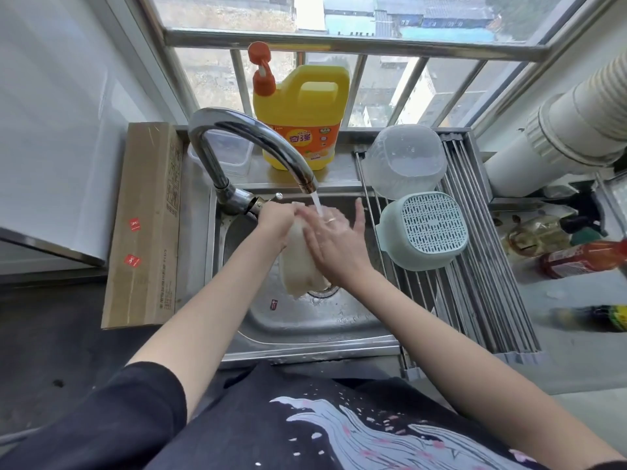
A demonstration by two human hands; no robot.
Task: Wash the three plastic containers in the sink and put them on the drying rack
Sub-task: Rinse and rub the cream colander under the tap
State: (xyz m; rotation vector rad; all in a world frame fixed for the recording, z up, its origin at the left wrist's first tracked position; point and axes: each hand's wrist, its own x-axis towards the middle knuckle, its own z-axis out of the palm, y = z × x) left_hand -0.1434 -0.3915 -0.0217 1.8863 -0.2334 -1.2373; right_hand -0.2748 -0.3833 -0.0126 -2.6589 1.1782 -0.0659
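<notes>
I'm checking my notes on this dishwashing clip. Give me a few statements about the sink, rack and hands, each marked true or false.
1. Water runs from the faucet onto the hands. True.
2. Two containers sit upside down on the drying rack. True: the clear container and the green strainer basket.
3. The left hand holds the detergent bottle. False: it grips a whitish cloth; the bottle stands on the ledge.
4. The right hand rests on the rack. False: it is over the sink, open against the cloth.
</notes>
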